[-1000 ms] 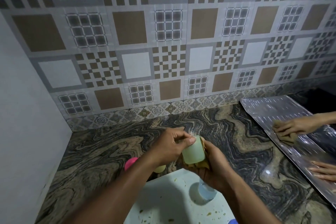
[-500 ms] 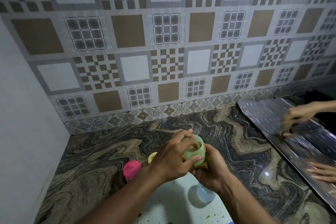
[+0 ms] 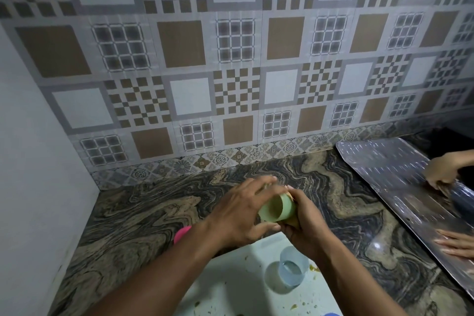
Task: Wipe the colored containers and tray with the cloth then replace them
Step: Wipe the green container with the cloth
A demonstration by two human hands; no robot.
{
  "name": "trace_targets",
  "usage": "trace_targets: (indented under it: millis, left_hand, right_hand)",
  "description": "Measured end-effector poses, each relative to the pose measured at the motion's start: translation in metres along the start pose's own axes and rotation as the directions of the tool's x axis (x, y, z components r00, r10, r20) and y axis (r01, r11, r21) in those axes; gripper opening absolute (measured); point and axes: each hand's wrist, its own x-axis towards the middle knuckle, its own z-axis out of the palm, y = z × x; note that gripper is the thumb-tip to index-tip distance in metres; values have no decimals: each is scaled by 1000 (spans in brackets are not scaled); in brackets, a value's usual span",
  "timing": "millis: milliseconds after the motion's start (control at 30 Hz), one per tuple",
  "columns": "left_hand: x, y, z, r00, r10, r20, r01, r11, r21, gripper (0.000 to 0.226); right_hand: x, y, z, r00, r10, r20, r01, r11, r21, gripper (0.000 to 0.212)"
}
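Marbled counter [image 3: 154, 213], front edge — left hand [image 3: 241, 215] grips a green container [image 3: 278, 209], right hand [image 3: 305, 224] clutches cloth [image 3: 293, 222] against it.

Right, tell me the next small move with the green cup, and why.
Probably twist the green cup in the left hand so the cloth in the right hand rubs a fresh part of its wall. The cloth shows only at the cup's right side, and the crumb-speckled white tray below looks unfit for setting it down.
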Motion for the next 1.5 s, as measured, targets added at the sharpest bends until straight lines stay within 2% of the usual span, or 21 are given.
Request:
trace_targets:
  millis: [67,100,200,267,300,400,467,600,633,733,767,833,900,967,1067,1100,1167,1233,1267,1400,1500]
  left_hand:
    - [-3,3,1,985,-169,-27,164,977,-138,78]
    - [-4,4,3,980,-196,-44,184,966,-184,74]
    - [-6,0,9,997,-56,-46,51,993,-106,62]
    - [-9,-4,12,997,58,-43,-58,998,6,63]
    - [-10,-3,13,997,58,-54,-59,998,-5,66]
    - [-10,4,12,977,-197,-87,173,958,-230,79]
    - [-9,4,13,969,-218,-113,190,957,-221,75]
    - [-11,-1,18,990,49,-133,-44,998,41,70]
    - [-11,-2,17,989,49,-137,-44,998,41,72]
    - [-9,5,14,962,-249,-116,223,955,-196,86]
    - [-9,7,14,948,-293,-121,257,934,-248,84]
    - [-8,8,15,963,-238,-130,205,952,-228,74]
    - [-8,4,18,991,-68,-116,60,995,-75,71]
    - [-10,-2,18,995,-3,-102,3,1000,6,74]
    - [-8,3,19,972,-209,-110,188,966,-180,83]
    - [-8,4,20,963,-233,-136,204,958,-202,82]
    - [-7,4,24,972,-185,-147,164,976,-146,72]
    - [-10,1,26,990,-33,-135,32,999,-10,68]
    - [-11,-1,26,992,-7,-124,8,1000,4,69]
    - [-10,0,22,968,-221,-121,195,961,-198,83]
    - [-10,-5,29,981,-168,-101,148,973,-175,73]
  right_hand:
    - [3,1,0,996,-80,-43,77,994,-72,35]
    - [4,2,0,991,-122,-50,116,987,-111,34]
    - [4,2,0,976,-213,-48,203,966,-163,31]
    - [2,1,0,964,-265,-24,255,947,-193,28]
    - [-1,1,1,957,-290,-26,278,936,-215,27]
    - [-4,0,5,932,-356,-60,331,909,-255,26]
    - [-1,0,7,921,-380,-87,346,899,-268,26]
    - [3,-1,9,930,-340,-137,297,918,-262,28]
    - [3,-2,9,935,-327,-139,283,922,-264,28]
    - [4,-2,9,944,-292,-157,244,932,-268,26]
    - [5,-1,9,947,-279,-159,233,938,-258,26]
    - [4,-2,10,950,-266,-164,221,943,-247,27]
    - [4,-5,11,948,-269,-168,219,938,-268,27]
    - [4,-6,11,947,-274,-170,222,936,-273,27]
    - [7,-5,9,947,-264,-182,209,939,-273,25]
    - [7,-4,9,947,-259,-188,203,940,-274,26]
    - [7,-3,8,945,-267,-189,208,936,-283,27]
    - [7,-3,9,943,-282,-179,223,930,-291,27]
    - [6,-3,9,941,-288,-177,228,928,-294,27]
    - [7,-3,9,933,-306,-188,239,920,-310,26]
    - [11,-1,9,931,-324,-166,264,915,-306,28]
